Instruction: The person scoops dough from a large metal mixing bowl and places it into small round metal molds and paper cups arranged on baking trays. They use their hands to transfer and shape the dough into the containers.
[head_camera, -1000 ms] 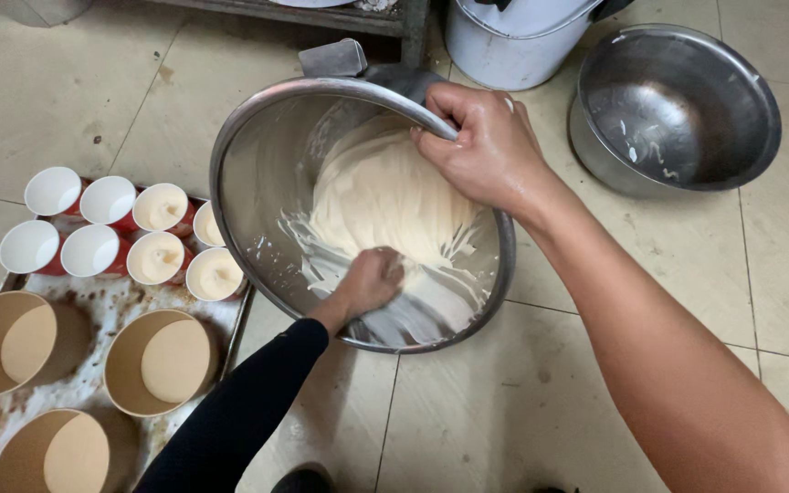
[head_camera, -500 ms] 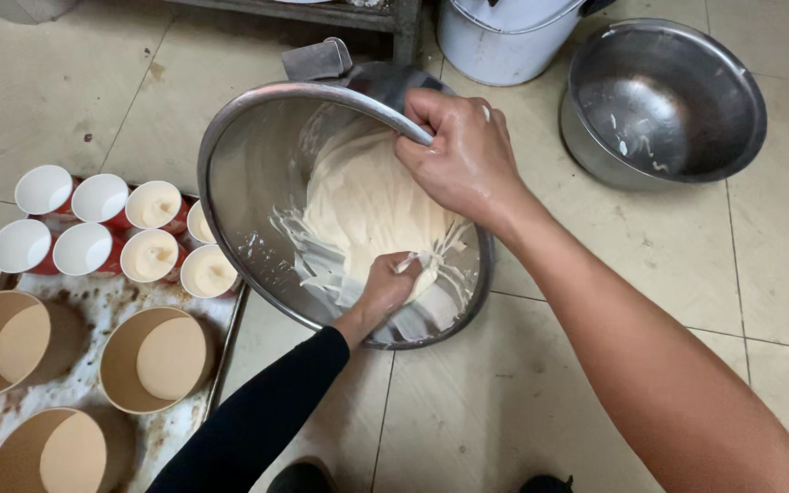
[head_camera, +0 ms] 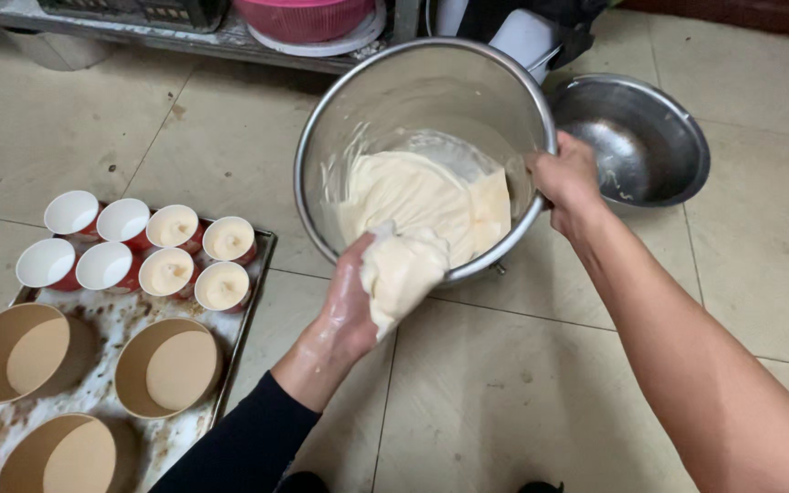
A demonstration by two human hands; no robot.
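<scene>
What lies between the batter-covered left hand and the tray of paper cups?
In the head view, only bare floor tile separates the left hand, loaded with batter, from the tray; the nearest paper cup already holds batter.

The steel mixing bowl (head_camera: 385,100) is round and shiny, tilted up on its edge over the tiled floor with its mouth facing the camera. Pale cream batter (head_camera: 413,196) pools in its lower side and smears its inner wall, a thick scooped lump (head_camera: 402,272) bulging over the lower rim.
</scene>
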